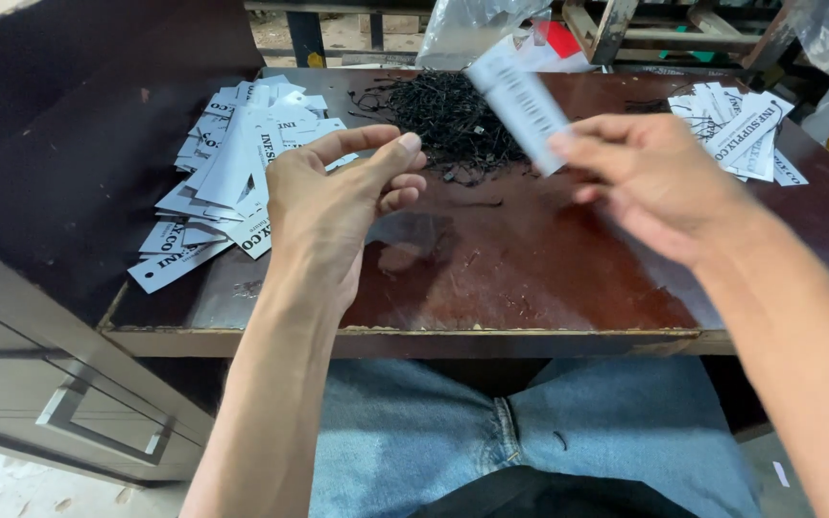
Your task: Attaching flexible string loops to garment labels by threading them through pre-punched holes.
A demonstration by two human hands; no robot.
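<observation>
White tag (pixel 520 101): pinched in right hand (pixel 659 182), long axis tilting up-left, away from it.
Left hand (pixel 338 206): empty, thumb and forefinger nearly closed.
Black strings (pixel 453 120): just beyond left fingertips, nearer that hand.

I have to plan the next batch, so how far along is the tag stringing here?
Possibly done: a small pile of tags on the right, with black strings among them. In hand: the right hand holds one white tag; the left hand pinches thumb to forefinger, contents unclear. Left: a large pile of loose tags and a heap of black strings.
</observation>
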